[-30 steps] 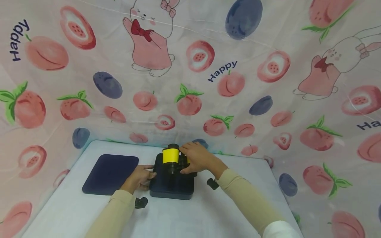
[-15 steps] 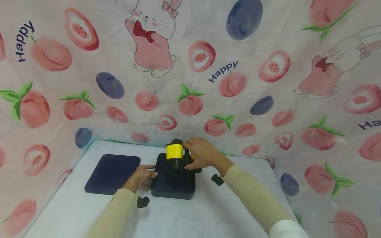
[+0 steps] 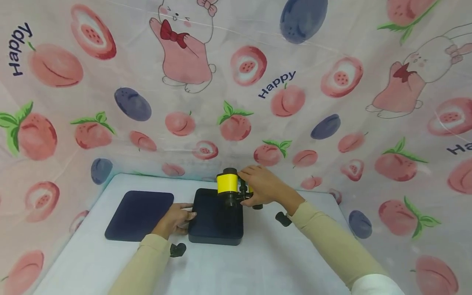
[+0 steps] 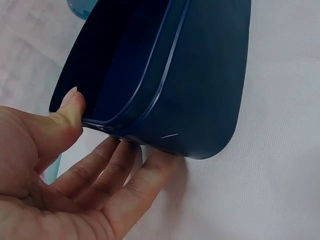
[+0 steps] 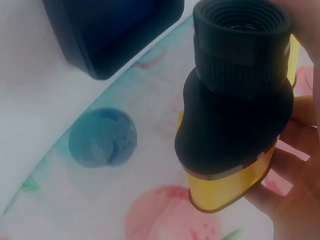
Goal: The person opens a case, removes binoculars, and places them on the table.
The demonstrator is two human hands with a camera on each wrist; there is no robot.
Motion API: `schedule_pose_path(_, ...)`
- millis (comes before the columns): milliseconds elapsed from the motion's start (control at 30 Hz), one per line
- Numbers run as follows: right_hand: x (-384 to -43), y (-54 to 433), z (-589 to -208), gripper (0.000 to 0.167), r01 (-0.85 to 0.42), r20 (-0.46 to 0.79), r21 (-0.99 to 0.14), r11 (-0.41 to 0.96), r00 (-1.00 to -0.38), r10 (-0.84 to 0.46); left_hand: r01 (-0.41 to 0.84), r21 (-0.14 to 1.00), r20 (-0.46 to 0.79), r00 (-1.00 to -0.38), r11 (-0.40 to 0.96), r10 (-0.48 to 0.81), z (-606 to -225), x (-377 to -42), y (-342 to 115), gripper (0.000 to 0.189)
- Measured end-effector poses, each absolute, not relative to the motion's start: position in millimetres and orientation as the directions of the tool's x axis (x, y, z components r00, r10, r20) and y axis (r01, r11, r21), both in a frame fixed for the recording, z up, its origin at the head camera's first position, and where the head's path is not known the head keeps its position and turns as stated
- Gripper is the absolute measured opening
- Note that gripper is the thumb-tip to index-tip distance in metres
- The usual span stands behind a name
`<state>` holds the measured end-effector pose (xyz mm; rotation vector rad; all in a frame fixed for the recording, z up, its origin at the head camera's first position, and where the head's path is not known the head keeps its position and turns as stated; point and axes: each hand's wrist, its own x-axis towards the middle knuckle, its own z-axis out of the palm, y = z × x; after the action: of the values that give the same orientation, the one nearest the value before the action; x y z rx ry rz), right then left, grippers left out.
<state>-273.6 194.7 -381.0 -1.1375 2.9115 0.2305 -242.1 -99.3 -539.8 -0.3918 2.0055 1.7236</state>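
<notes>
My right hand (image 3: 263,183) grips a pair of yellow and black binoculars (image 3: 227,183), eyepieces toward me in the head view. They overlap the back right corner of a dark blue lidless box (image 3: 214,239). In the right wrist view, a black eyepiece (image 5: 242,45) faces the camera, fingers lie along the far side, and the box (image 5: 80,45) stands apart from the binoculars. My left hand (image 3: 178,219) holds the box's left wall. In the left wrist view, its thumb (image 4: 71,112) hooks over the rim and the other fingers press the outer wall (image 4: 210,85).
A flat dark blue lid (image 3: 138,217) lies left of the box on the white-covered table (image 3: 206,274). Behind the table hangs a fruit and rabbit print cloth (image 3: 217,119). Small black devices sit at the left wrist (image 3: 178,250) and right wrist (image 3: 283,218).
My right hand has carried the binoculars to the right and slightly farther back, away from the middle of the box. My left hand keeps its hold on the box wall.
</notes>
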Motion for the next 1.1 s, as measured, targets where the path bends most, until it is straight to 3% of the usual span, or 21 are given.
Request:
schedule_pose_path(833, -254, 246, -372, 0.094, -0.621, 0.009, 0.140, 0.771, -0.778, -0.628, -0.504, 0.848, -0.520, -0.851, 0.164, 0.072, -538, -244, -99, 0.061)
schedule_pose_path(1100, -246, 258, -381, 0.093, -0.605, 0.024, 0.095, 0.791, -0.793, -0.609, -0.507, 0.845, -0.524, -0.849, 0.170, 0.073, -540, -241, -99, 0.058)
